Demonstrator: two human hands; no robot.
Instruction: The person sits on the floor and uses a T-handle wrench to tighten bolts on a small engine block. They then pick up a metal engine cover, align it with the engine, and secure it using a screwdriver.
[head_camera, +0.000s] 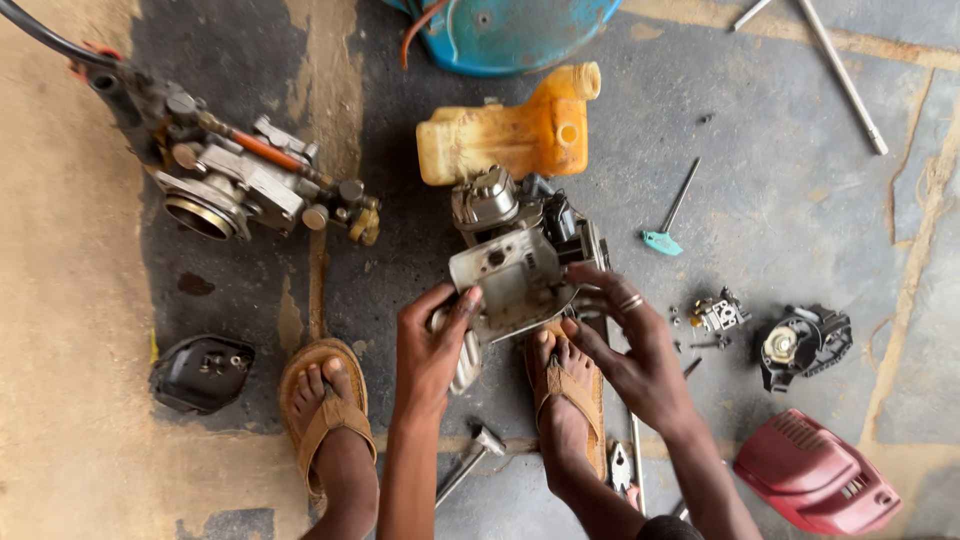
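Left hand (432, 345) and right hand (625, 345) each grip one small engine (515, 265), held above two sandaled feet. Its long side runs up and away toward one yellow tank (505, 135). One red cover (815, 475) lies right.

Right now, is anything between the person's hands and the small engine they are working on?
Nothing visible. The left hand and the right hand both grip the small engine directly, above the concrete floor.
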